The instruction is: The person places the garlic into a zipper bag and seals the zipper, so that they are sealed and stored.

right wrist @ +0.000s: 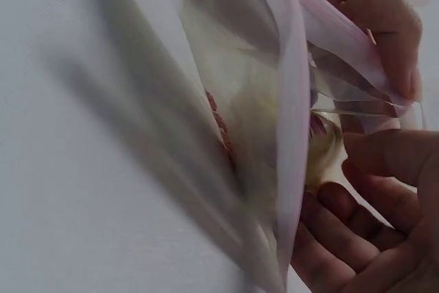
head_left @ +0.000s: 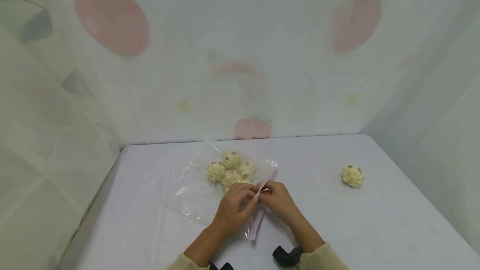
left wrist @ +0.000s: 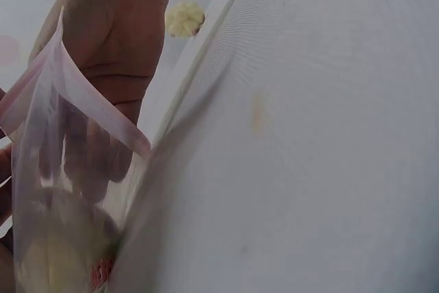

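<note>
A clear plastic zip bag (head_left: 187, 197) with a pale pink strip along its mouth lies in the middle of the table. Several garlic bulbs (head_left: 216, 172) show through its film. My left hand (head_left: 234, 207) pinches the pink strip, its thumb and fingertips right at the edge. Opposite it, my right hand (head_left: 279, 200) grips the other side of the mouth with curled fingers. In the right wrist view the pink edge (right wrist: 295, 114) spreads apart, and a garlic bulb (right wrist: 326, 145) shows close by my right fingers, partly hidden by them.
A single loose garlic bulb (head_left: 352, 176) sits on the white table (head_left: 393, 220), to the right of my hands. Pale curtains (head_left: 240, 53) printed with fruit close in the back and sides. Dark wrist camera mounts (head_left: 286, 256) hang close to the table below my wrists.
</note>
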{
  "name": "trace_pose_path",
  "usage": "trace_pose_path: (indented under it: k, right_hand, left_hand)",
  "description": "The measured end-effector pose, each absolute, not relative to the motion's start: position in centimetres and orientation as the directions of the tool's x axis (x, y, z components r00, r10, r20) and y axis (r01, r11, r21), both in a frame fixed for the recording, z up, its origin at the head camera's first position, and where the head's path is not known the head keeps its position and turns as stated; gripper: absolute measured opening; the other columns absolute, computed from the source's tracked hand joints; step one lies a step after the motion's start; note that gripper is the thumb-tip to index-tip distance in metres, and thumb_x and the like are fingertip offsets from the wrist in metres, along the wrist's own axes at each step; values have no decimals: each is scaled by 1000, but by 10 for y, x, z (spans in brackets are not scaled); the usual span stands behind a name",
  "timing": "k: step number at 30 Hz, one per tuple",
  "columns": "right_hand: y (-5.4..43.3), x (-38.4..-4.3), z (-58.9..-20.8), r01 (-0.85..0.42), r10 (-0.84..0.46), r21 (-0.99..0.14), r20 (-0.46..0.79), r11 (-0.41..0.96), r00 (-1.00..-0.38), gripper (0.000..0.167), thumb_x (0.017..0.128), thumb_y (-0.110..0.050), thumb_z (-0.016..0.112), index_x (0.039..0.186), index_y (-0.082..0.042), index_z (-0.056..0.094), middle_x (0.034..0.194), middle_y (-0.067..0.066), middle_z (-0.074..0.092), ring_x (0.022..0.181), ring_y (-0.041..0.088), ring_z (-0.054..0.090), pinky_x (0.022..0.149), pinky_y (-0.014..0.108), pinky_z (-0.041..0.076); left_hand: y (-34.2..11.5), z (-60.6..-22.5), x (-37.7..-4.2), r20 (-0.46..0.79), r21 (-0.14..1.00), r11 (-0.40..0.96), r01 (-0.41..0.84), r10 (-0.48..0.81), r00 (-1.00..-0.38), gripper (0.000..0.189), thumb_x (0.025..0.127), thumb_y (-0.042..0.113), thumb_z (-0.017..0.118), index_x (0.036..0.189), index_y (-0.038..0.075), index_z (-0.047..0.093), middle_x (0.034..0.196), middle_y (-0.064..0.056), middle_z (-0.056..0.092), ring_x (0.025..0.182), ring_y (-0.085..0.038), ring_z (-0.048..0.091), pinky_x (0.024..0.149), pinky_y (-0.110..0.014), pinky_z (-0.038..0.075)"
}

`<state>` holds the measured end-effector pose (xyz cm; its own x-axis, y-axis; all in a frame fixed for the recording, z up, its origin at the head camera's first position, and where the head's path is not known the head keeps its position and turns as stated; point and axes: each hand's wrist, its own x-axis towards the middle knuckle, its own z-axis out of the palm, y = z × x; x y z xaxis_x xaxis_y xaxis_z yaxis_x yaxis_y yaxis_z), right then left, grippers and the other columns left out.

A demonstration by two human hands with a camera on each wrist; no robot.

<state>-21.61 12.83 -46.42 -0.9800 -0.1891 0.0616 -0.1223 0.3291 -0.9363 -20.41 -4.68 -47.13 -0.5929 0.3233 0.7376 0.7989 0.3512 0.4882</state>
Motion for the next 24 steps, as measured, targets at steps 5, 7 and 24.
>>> trace_pose_path:
  k: [5, 7, 24]
  right_hand:
    - [124, -213, -467, -187, -360, -915, 49, 358, -932, 23, 86, -6, 62, 104, 4, 70, 92, 9, 70, 76, 6, 57, 65, 20, 46]
    - [123, -213, -467, -195, -423, -911, 26, 362, -906, 20, 85, -5, 61, 101, 4, 69, 84, 3, 66, 73, 6, 53, 64, 20, 44]
    - [197, -227, -434, -230, 9, -710, 316, 666, -949, 20, 96, -24, 63, 110, -13, 72, 104, 2, 73, 92, 17, 64, 74, 32, 52]
  left_hand:
    - [-47, -471, -203, 733, 502, 351, 791, 313, -604, 8, 91, 9, 66, 87, 15, 65, 107, 1, 69, 101, -15, 61, 89, -31, 49]
    - [-47, -470, -202, 726, 512, 356, 782, 308, -615, 8, 92, 9, 65, 87, 16, 65, 106, 2, 69, 101, -15, 61, 93, -38, 49]
    - [-49, -473, -204, 698, 537, 399, 743, 284, -657, 11, 87, 7, 69, 83, 15, 63, 101, 2, 71, 102, -15, 64, 97, -48, 49]
